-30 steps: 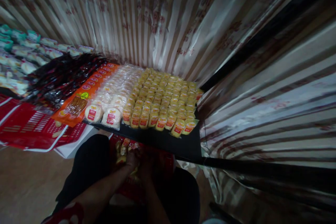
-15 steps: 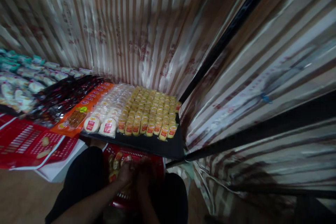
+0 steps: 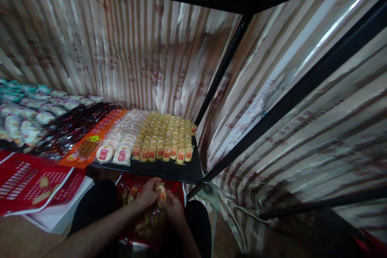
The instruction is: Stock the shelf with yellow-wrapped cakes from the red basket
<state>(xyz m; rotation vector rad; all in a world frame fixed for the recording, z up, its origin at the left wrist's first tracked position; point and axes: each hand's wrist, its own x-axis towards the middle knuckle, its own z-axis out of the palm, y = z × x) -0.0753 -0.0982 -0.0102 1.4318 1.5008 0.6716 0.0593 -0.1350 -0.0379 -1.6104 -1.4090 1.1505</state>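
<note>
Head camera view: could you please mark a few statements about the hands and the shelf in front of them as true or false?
1. The left hand and the right hand meet on a small packet above the red basket. True.
2. The yellow packets fill the left end of the black shelf. False: they stand in rows at its right end.
3. The white round packets lie between the orange pack and the yellow packets. True.
4. The backing behind the shelf is plain blue. False: it is striped in cream and brown.
</note>
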